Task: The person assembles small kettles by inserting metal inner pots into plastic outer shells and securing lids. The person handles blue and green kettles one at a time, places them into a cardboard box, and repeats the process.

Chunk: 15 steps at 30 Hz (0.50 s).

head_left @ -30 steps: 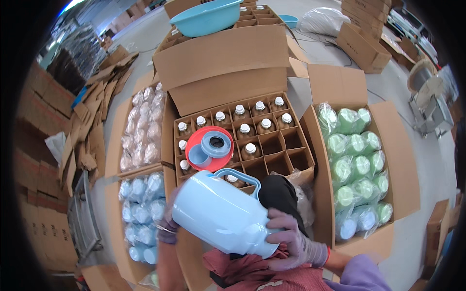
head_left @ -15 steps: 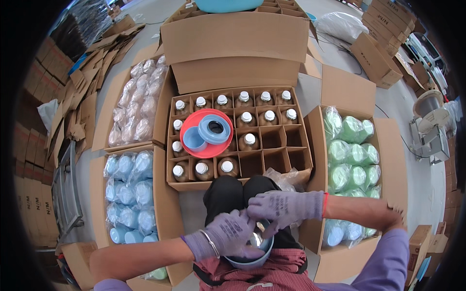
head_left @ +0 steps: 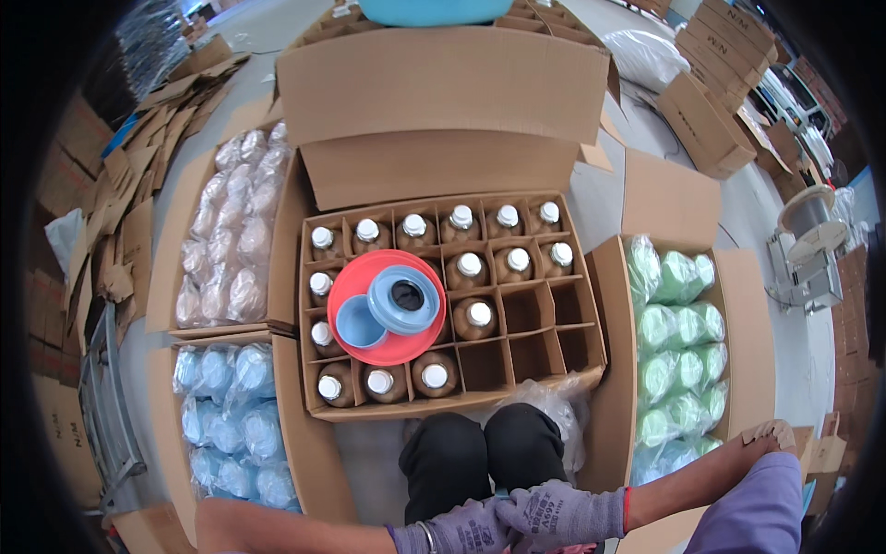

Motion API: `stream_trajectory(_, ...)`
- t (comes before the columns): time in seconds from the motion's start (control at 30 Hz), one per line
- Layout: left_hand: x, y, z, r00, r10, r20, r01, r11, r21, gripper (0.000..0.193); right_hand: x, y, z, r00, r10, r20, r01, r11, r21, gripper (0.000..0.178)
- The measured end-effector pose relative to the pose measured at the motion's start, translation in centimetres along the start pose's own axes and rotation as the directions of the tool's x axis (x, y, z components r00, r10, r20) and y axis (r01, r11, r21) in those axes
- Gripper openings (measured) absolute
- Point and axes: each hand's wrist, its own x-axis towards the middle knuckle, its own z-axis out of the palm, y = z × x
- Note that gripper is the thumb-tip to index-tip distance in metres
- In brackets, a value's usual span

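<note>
Grey floor (head_left: 803,369) is surrounding you. Your left hand (head_left: 466,526) and right hand (head_left: 568,513) are meeting by your knees (head_left: 446,459); grip hidden, can't tell. Bottles (head_left: 435,375) are standing ahead, carton-packed (head_left: 531,309). Keeping both wrists steady is probably helping.

Free way down at the near right of the divided carton (head_left: 397,409), crowding elsewhere.
From above, 5 empty cells (head_left: 483,365) lie clear, parted by thin cardboard walls. White-capped bottles (head_left: 479,315) block the far rows and the near left; 1 red dish (head_left: 351,280) bearing 2 blue parts covers cells left of centre. A tall cardboard flap (head_left: 438,175) bars the far side. Loose clear plastic (head_left: 554,406) bunches at the near right corner, and 2 knees (head_left: 448,452) stand between the divided carton and the left grip (head_left: 469,528) and right grip (head_left: 565,515). The blue-filled carton (head_left: 291,434) hems the left, the mostly green-filled carton (head_left: 614,425) the right.
</note>
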Motion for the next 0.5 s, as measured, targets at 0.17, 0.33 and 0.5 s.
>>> stream_trajectory(0.17, 1.1, -4.7, 2.5, 0.989, 0.142, -0.045, -0.146, 0.984, -0.097, 0.058, 0.5, -1.0, -0.4, 0.972, 0.206, 0.113, -0.219, 0.967, 0.126, 0.069)
stream_trajectory(0.33, 1.9, -2.4, -0.6, 0.959, 0.263, 0.107, -0.284, 0.880, 0.380, 0.081, -1.1, 1.2, 1.3, 0.990, 0.096, -0.107, -0.073, 0.976, 0.204, 0.076)
stream_trajectory(0.5, 0.0, 0.1, 2.0, 0.952, 0.158, -0.262, -0.033, 0.904, 0.427, 0.079, 0.0, 3.4, -3.3, 0.972, -0.230, 0.048, 0.234, 0.959, -0.159, 0.083)
